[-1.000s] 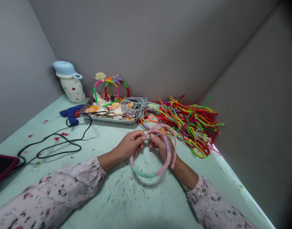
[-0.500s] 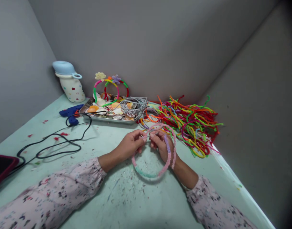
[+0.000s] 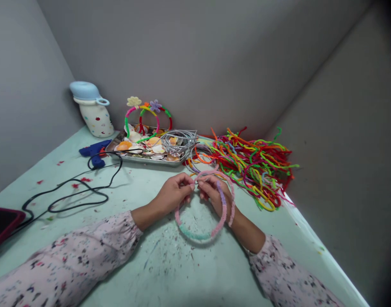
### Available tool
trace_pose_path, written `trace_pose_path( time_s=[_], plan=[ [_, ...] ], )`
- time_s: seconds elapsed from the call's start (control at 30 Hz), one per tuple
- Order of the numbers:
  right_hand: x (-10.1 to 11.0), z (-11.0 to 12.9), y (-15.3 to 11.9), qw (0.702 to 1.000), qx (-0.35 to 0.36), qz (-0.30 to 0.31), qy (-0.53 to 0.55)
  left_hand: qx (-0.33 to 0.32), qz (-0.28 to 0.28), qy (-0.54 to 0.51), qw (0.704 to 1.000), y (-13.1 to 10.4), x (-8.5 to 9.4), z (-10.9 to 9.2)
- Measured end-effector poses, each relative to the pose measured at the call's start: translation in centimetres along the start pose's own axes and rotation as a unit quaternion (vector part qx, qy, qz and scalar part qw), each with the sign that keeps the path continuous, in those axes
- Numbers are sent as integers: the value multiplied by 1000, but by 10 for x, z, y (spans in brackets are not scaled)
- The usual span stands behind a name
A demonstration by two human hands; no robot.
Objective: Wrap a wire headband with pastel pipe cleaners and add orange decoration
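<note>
A ring wrapped in pink, mint and lilac pipe cleaner (image 3: 195, 235) hangs between my hands, above the table's middle. My left hand (image 3: 179, 189) pinches its upper left part, thumb against forefinger. Close by on the right, my right hand (image 3: 213, 192) is closed in a pinch at the ring's top, where a thin wire-like end shows near the fingertips. A loose pink pipe cleaner (image 3: 233, 200) arches over the right hand and hangs down beside the wrist. The exact spot that the fingertips grip is partly hidden.
A metal tray (image 3: 144, 161) holds shells, coiled grey wire (image 3: 179, 143) and two finished-looking flower rings. Right of it lies a heap of bright pipe cleaners (image 3: 249, 162). A blue glue gun (image 3: 96, 151), black cord (image 3: 99, 194), bottle (image 3: 94, 115) and dark-screened device (image 3: 5, 226) are on the left.
The right hand has shifted slightly left toward the left hand. The loose pink pipe cleaner's arch has dropped a little. Both hands keep their pinch.
</note>
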State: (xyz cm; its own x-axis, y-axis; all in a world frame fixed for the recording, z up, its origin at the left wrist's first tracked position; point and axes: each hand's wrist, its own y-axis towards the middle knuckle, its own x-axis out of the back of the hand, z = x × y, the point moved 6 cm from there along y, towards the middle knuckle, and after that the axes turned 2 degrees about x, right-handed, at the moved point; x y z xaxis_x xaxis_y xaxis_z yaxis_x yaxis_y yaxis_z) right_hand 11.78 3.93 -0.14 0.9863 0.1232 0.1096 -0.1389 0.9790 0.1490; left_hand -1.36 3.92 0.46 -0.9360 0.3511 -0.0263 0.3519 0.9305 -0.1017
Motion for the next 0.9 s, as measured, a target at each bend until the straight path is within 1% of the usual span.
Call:
trace_pose_path(
  time_s=[0.1, 0.3, 0.43, 0.6, 0.77, 0.9],
  plan=[
    [0, -1, 0, 1000, 1, -1, 17, 10, 2, 2, 1000, 0, 0, 1],
    [0, 6, -1, 1000, 13, -4, 7, 12, 8, -3, 1000, 1, 0, 1],
    [0, 7, -1, 1000, 8, -6, 6, 18, 8, -5, 1000, 2, 1, 4],
    [0, 5, 1, 1000, -3, -3, 5, 17, 19, -21, 999, 3, 1, 7],
    [-1, 6, 0, 1000, 8, 2, 6, 27, 37, -30, 999, 2, -1, 5],
    [-1, 6, -2, 1000, -14, 5, 28, 27, 47, -30, 998, 1, -2, 4]
  ],
)
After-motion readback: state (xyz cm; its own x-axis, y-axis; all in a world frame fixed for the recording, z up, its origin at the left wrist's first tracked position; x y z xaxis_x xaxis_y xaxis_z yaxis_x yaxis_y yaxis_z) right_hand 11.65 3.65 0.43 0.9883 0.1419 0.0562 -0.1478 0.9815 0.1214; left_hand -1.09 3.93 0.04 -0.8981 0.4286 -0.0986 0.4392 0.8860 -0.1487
